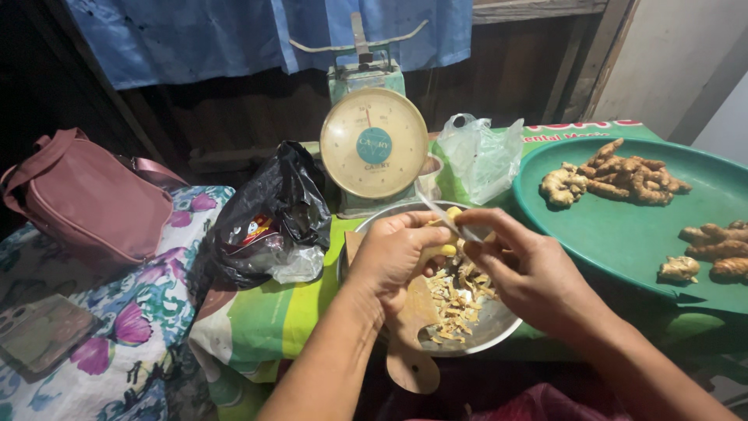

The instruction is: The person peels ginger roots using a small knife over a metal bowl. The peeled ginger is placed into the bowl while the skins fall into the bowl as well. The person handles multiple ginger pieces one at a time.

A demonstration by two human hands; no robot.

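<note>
Head view: left hand [393, 253] curled closed round small yellow root piece [450, 231], held over metal bowl [499, 327] at table's near edge. Right hand [522, 269] pinched shut on knife [448, 218], blade laid against root piece. Heap of peelings [460, 300] in bowl, beside wooden board [413, 343] – judged some peeling done. Many unpeeled roots [623, 178] on green tray [615, 234] at right edge – judged most left. Scale [374, 144] at far edge; black bag [269, 214] and pink handbag [86, 199] at left.
</note>
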